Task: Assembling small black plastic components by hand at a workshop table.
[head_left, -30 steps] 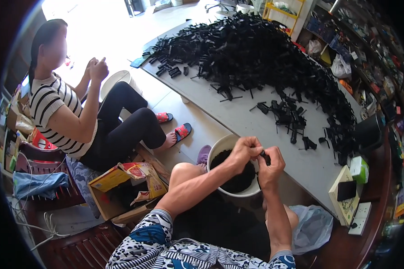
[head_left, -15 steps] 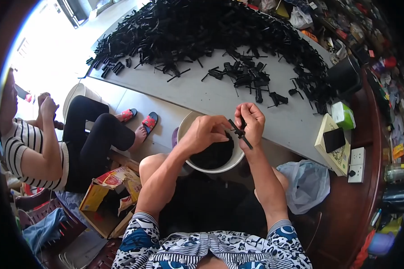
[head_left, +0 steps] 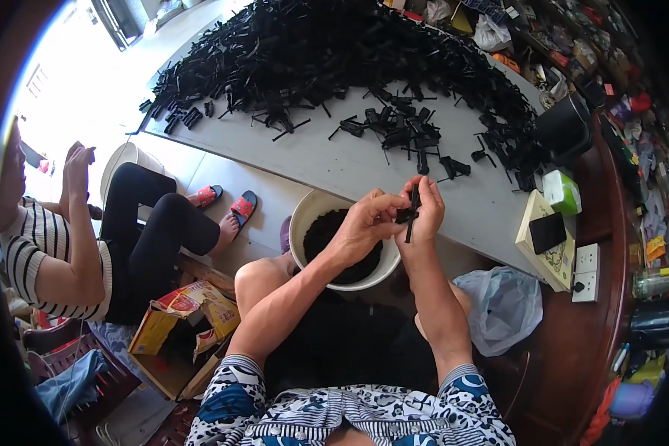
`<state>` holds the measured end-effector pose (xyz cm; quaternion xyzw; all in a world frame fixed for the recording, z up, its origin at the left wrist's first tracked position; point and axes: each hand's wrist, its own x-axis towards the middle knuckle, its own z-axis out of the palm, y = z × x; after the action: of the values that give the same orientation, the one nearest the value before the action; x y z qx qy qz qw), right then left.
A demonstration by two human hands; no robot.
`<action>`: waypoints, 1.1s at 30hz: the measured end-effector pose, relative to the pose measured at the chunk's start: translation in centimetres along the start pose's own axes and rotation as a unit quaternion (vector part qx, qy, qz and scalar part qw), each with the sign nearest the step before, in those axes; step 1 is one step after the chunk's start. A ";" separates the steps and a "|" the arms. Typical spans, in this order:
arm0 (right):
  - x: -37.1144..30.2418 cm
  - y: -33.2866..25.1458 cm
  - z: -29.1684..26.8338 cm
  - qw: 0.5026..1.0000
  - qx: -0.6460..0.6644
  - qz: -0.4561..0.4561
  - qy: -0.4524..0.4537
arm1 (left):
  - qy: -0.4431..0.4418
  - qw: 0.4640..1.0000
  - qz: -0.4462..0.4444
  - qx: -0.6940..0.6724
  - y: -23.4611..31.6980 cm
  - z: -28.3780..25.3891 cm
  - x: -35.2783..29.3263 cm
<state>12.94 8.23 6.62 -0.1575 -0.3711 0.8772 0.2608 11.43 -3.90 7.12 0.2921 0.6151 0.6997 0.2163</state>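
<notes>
A small black plastic part (head_left: 410, 216) with a thin stem is held between my hands, above the right side of a white bucket (head_left: 295, 236). My right hand (head_left: 427, 213) is closed around it, fingers pointing up. From the left, my left hand (head_left: 370, 221) pinches the same part with thumb and fingers. The fingers hide some of its shape. Dark pieces (head_left: 324, 232) lie inside the bucket. Beyond my hands, a loose cluster of similar black parts (head_left: 401, 130) rests on the grey table (head_left: 290, 160), in front of a large heap (head_left: 297, 56).
At the left a person (head_left: 59, 245) in a striped top sits near another white bucket (head_left: 119, 167). A torn carton (head_left: 178, 334) stands beside my left leg. To the right are a plastic bag (head_left: 498, 308), a phone (head_left: 548, 233) on a box, a power strip (head_left: 586, 271) and a black container (head_left: 565, 130).
My left hand has moved right and closed in on the part. The part has turned from slanting to nearly upright. The seated person's hands have risen slightly.
</notes>
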 end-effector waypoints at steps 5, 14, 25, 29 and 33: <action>-0.1 1.0 0.8 0.999 -0.048 -0.001 0.010 | 0.098 0.994 0.035 -0.035 -1.6 0.7 0.0; 0.2 -3.5 1.3 0.888 -0.361 -0.147 -0.243 | 0.031 0.965 -0.032 -0.257 1.3 -1.8 0.3; -0.5 -4.1 1.6 0.825 -0.425 -0.167 -0.333 | 0.006 0.976 -0.112 -0.185 2.2 -3.4 -0.5; -1.0 -3.5 1.9 0.878 -0.333 -0.077 -0.335 | 0.022 0.980 -0.108 -0.167 2.0 -4.3 -0.6; -0.7 -3.4 1.3 0.908 -0.249 -0.001 -0.337 | -0.024 0.968 -0.096 -0.230 1.3 -4.0 -0.6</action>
<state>14.04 9.12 9.99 0.0881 -0.6431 0.7572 0.0730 9.21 -7.45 8.07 0.1910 0.4576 0.7910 0.3584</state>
